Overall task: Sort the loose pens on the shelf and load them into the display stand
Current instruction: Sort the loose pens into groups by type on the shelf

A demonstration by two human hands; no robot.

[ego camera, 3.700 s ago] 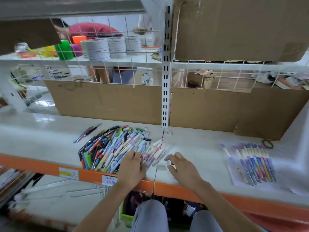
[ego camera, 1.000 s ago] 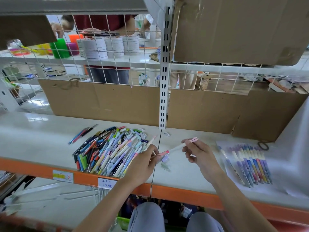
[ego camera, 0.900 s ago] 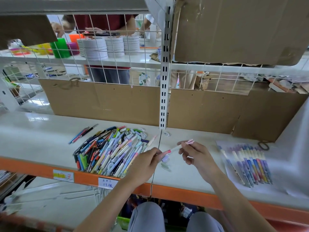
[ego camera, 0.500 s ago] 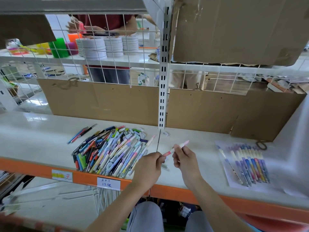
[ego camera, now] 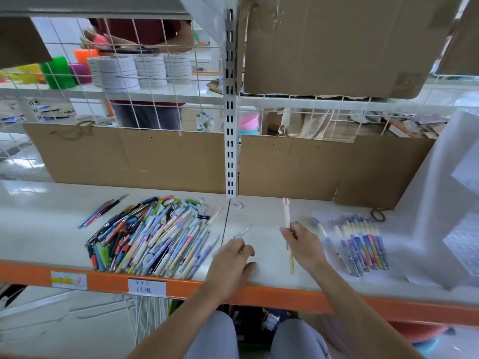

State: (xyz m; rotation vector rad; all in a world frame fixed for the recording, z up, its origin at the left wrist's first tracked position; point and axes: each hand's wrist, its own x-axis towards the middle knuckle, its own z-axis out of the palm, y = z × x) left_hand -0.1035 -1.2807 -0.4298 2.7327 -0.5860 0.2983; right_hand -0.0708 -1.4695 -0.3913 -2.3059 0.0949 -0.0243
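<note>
My right hand (ego camera: 302, 244) pinches a pale pen (ego camera: 287, 221) between thumb and fingers, holding it nearly upright above the white shelf (ego camera: 259, 218); its pink end points away from me, toward the cardboard backing (ego camera: 134, 156), and the lower end sticks out below my palm. My left hand (ego camera: 233, 257) sits near the shelf's front edge with its fingers curled on a thin clear piece (ego camera: 242, 231), which angles up and to the right. I cannot tell whether that piece is a refill or a slim cap.

To the left of my left hand lies the loose pile of pens (ego camera: 153, 237), a mixed heap of many colours fanned out on the shelf, with a few thin pens (ego camera: 103, 213) lying apart at its far left. To the right of my right hand, a sorted row of pens (ego camera: 360, 244) lies side by side on a white sheet (ego camera: 321, 216). The orange front rail (ego camera: 108, 281) carries two paper labels. I see no display stand from here.
</note>
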